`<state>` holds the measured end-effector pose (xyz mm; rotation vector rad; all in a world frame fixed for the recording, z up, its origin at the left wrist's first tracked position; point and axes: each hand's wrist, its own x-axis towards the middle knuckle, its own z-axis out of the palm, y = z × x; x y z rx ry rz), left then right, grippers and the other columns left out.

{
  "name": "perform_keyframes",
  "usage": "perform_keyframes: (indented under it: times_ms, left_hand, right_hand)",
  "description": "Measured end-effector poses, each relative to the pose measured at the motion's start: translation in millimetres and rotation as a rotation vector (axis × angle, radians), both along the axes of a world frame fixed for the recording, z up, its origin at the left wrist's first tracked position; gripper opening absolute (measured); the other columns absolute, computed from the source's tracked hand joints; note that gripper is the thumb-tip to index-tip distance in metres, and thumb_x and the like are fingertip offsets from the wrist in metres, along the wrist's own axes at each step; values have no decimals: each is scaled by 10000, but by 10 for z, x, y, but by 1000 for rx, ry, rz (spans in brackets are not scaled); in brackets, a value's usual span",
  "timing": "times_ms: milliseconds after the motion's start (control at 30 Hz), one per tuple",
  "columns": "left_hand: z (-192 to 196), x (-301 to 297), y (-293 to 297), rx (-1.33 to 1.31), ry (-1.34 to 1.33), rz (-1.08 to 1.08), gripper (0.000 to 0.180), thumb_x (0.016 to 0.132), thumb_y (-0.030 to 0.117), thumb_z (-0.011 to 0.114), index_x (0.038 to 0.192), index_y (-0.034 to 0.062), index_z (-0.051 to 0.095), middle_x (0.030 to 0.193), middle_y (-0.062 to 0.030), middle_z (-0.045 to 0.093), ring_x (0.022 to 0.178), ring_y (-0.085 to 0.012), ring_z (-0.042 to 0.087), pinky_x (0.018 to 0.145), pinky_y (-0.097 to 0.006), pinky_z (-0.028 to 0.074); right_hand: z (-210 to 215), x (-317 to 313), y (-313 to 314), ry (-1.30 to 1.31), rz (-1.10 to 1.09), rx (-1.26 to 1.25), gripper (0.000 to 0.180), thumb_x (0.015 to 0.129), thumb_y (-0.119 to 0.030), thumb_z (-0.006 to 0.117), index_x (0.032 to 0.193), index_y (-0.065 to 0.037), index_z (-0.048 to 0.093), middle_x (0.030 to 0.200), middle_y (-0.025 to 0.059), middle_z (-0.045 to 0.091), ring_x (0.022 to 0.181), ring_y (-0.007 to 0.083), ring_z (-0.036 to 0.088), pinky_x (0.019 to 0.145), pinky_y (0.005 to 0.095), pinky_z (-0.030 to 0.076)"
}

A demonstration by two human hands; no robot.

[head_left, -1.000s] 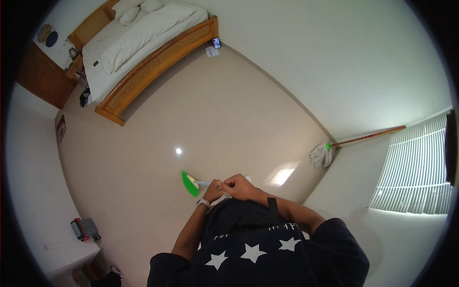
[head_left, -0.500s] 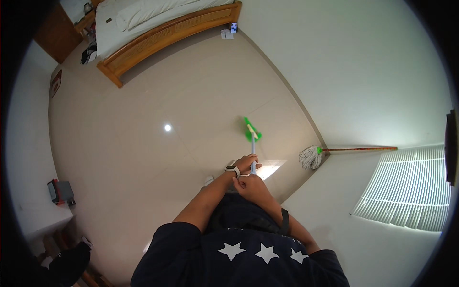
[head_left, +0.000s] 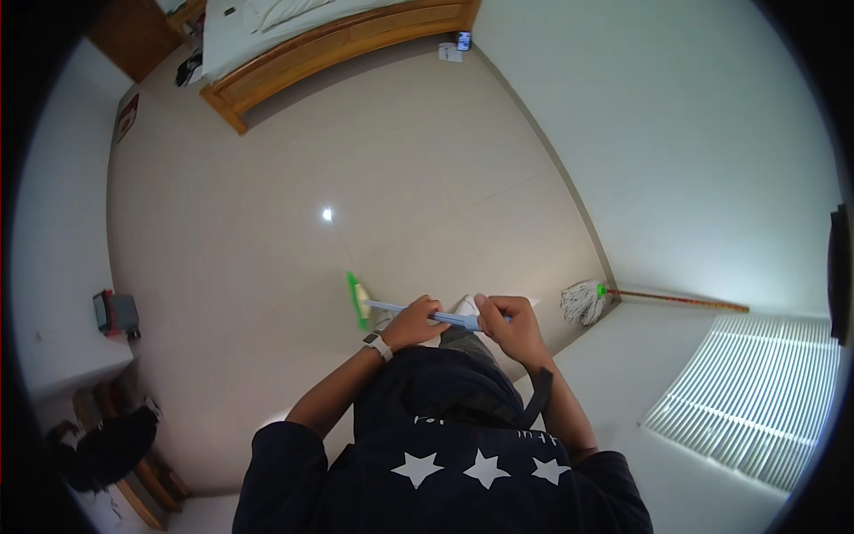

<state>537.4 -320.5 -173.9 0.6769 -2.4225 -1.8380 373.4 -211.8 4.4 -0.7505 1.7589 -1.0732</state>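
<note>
**Both hands on a broom handle, bedroom floor**

Head view, looking down. Left hand is closed around the pale blue handle of a broom; a white watch sits on that wrist. Right hand is closed around the same handle, farther from the broom head than the left. The handle runs nearly level across the picture, just in front of the person's chest.

The broom's green head lies on the beige floor, just beyond the left hand on the side away from the right hand. Whether its bristles press flat on the tile is too small to tell.

Placing the rest from the broom head:
- A light-coloured shoe tip shows under the handle, between the two hands.
- A string mop with a reddish stick rests at the foot of the white wall, well past the right hand.
- A wooden bed stands far off across the floor, near the top rim.
- A bright lamp reflection shines on the tile between broom head and bed.
- A window blind hangs beyond the mop, at the right rim.
- A small red and grey object sits on a white ledge, off to the left.

The person wears a dark top with white stars.
</note>
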Motion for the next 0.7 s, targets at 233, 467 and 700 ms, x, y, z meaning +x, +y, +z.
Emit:
perform_keyframes:
  times_ms: [233,467,700]
  left_hand:
    - [-188,-236,246,-237,-273,122,255,811,220,722,981,77,596,976,-116,586,871,-310,632,746,-411,522]
    - [-708,-1114,500,-265,0,163,204,821,249,675,900,80,592,907,-142,577,792,-358,626,687,-464,506]
    - [-934,-2280,764,-281,173,-53,208,876,273,624,877,68,593,877,-140,560,784,-354,619,688,-456,501]
  right_hand:
    - [-1153,-313,124,-75,33,-94,459,1014,-196,577,597,-10,529,550,-10,495,513,55,413,515,258,346]
    - [-803,-580,234,275,82,-154,393,943,-155,653,626,45,536,486,69,443,479,70,361,456,293,310]
    - [-571,-1179,591,490,-12,-146,365,906,-103,660,599,39,524,475,115,414,423,127,355,435,326,316]
